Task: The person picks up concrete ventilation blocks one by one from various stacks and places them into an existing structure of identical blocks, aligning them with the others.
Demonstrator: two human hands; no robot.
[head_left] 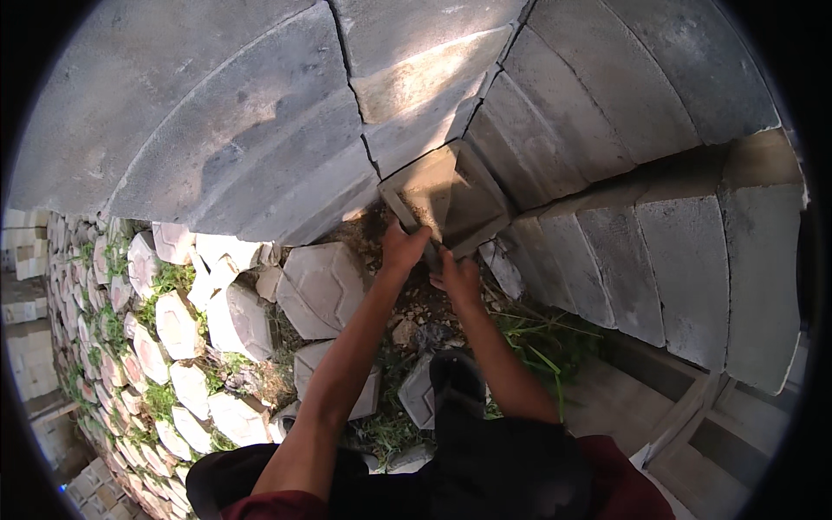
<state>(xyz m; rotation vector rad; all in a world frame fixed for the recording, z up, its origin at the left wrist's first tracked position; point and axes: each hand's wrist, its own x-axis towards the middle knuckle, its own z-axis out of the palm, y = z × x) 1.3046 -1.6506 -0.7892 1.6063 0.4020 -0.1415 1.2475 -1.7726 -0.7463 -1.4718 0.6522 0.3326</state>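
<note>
2 hands (431, 260) grip rough grey concrete paver (446, 195) (hexagonal, tilted), beside stacked concrete blocks (260, 130).

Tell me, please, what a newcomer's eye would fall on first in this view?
First, the two bare hands at the centre: the left hand and right hand both grip the lower edge of a tilted grey paving block, lifted against the stacked concrete blocks that fill the top. Next, the pale hexagonal pavers scattered on the weedy ground at lower left.
</note>
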